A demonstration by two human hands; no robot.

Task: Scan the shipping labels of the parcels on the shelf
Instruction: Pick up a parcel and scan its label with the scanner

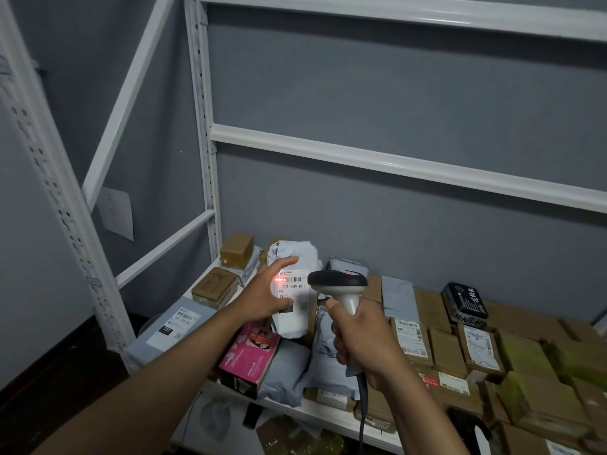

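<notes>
**Scanning a grey bag's label, many parcels left**

Mid-scan on one parcel. Left hand [266,295] wrapped round the left edge of a pale grey plastic mailing bag [293,257], holding it upright above the shelf [323,413], thumb and fingers curled on its crinkled skin. Right hand [363,344] closed firmly round the grip of a scanner [338,284], dark rounded head aimed left at the white shipping label [295,290], cable hanging down from the handle. Red glow lying at the label's left edge, partly on the fingers, just beside the barcode.

Next move, by judgement: nudging the beam right so it crosses the full barcode, keeping the soft bag flat enough that the label does not wrinkle, then setting it down and picking another.

Plenty probably still to do: flat grey bag [177,326] at near left with its own label, glossy pink box [251,353] just below the held bag, small brown cardboard boxes [226,270] at far left, rows of taped brown cartons [446,349] to the right, a black packet [464,302] lying on top of them. White metal frame, grey wall behind.
</notes>
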